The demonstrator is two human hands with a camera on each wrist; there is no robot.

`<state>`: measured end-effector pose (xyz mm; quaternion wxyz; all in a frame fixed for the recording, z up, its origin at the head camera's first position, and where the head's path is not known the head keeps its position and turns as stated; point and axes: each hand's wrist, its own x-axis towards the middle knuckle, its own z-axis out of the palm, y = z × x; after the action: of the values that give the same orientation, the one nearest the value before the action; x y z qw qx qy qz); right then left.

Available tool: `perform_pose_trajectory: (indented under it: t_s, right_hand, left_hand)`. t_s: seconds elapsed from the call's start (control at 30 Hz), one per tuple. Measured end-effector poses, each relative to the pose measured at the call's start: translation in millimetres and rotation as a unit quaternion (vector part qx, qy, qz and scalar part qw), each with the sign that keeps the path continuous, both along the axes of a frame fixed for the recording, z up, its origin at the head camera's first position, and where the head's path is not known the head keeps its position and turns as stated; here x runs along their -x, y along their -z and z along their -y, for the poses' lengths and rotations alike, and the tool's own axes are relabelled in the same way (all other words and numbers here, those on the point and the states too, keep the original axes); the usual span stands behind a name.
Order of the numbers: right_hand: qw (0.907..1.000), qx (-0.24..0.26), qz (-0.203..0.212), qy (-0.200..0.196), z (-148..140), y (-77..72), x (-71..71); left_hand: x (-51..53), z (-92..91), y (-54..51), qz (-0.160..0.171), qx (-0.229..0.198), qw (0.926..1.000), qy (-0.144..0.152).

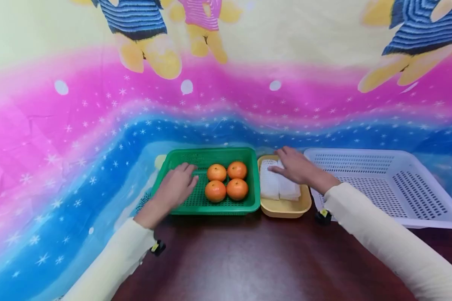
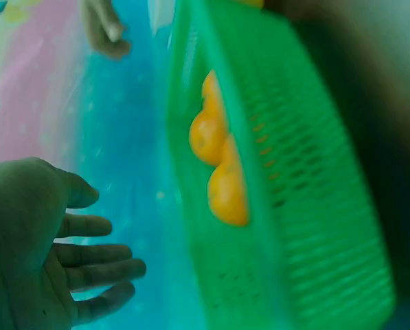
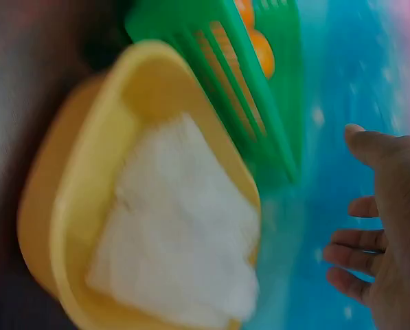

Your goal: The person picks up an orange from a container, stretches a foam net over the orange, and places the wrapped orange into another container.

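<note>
In the head view my left hand [image 1: 175, 187] hovers over the left part of a green basket [image 1: 251, 205], fingers extended and holding nothing. Several oranges [image 1: 215, 191] sit together in the right half of that basket. My right hand [image 1: 296, 165] is above a small yellow basket [image 1: 285, 212] that holds white foam net sleeves [image 1: 269, 184], stacked side by side. Its fingers are spread and empty. The left wrist view shows the left palm [image 2: 26, 240] apart from the basket wall; in the right wrist view the right hand [image 3: 400, 234] is likewise apart from the yellow basket.
A larger white basket [image 1: 401, 156] with slotted sides stands to the right, partly behind the right sleeve. The baskets stand in a row on a dark brown table [image 1: 245, 259]. A colourful printed cloth [image 1: 233, 96] rises behind them.
</note>
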<state>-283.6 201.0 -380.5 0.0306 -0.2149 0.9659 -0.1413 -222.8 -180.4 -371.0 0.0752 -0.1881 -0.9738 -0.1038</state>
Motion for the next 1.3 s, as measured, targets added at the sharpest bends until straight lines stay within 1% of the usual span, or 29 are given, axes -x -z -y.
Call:
perform_pose_trajectory:
  t_s: [0.13, 0.23, 0.33, 0.4, 0.47, 0.5, 0.63, 0.7, 0.87, 1.0, 1.07, 1.13, 1.2, 1.3]
  right_hand:
    - [0.9985, 0.021, -0.011, -0.049, 30.4, 11.3, -10.4]
    - [0.9967, 0.03, -0.018, -0.074, 51.0, 20.8, -15.7]
    - [0.995, 0.021, -0.029, -0.093, 69.3, 29.3, -18.6]
    - [0.9939, 0.002, -0.04, -0.102, 80.8, 34.2, -18.4]
    - [0.9933, -0.016, -0.046, -0.105, 91.3, 38.6, -17.7]
    - [0.9932, -0.025, -0.046, -0.104, 96.5, 40.5, -17.0]
    - [0.9944, -0.053, -0.03, -0.086, 115.7, 48.2, -14.5]
    - [0.9947, -0.064, -0.021, -0.077, 123.6, 52.1, -12.9]
    - [0.9947, -0.093, 0.002, -0.044, 138.6, 59.2, -12.2]
    - [0.9946, -0.1, 0.025, -0.003, 148.5, 62.7, -17.1]
    - [0.9945, -0.099, 0.03, 0.013, 152.8, 65.2, -19.4]
    - [0.9943, -0.102, 0.021, 0.023, 156.4, 67.9, -20.8]
    - [0.9941, -0.103, 0.005, 0.032, 159.3, 69.9, -21.9]
    - [0.9938, -0.1, -0.017, 0.045, 162.7, 71.5, -22.4]
  left_hand:
    - [-28.9, 5.1, 21.9, -0.007, -0.001, 1.0, 0.006]
    - [-46.1, 9.1, 37.9, -0.017, -0.003, 0.9998, 0.007]
    - [-59.1, 13.4, 51.6, -0.037, -0.001, 0.9992, 0.016]
    - [-65.6, 15.8, 59.0, -0.053, 0.008, 0.9984, 0.02]
    - [-70.8, 17.7, 65.1, -0.071, 0.028, 0.997, 0.018]
    - [-72.8, 18.5, 67.9, -0.082, 0.045, 0.9956, 0.013]
    - [-76.8, 21.5, 78.6, -0.12, 0.111, 0.9864, -0.016]
    - [-77.2, 23.2, 83.7, -0.127, 0.128, 0.9834, -0.024]
    - [-75.4, 26.6, 92.4, -0.126, 0.119, 0.9846, -0.026]
    - [-74.1, 28.1, 95.6, -0.13, 0.095, 0.9867, -0.023]
    - [-74.6, 28.5, 96.4, -0.125, 0.08, 0.9886, -0.024]
    - [-74.9, 28.7, 96.6, -0.119, 0.072, 0.9899, -0.027]
    - [-74.5, 28.9, 95.9, -0.113, 0.075, 0.9903, -0.031]
    - [-72.9, 29.5, 94.5, -0.116, 0.082, 0.9893, -0.033]
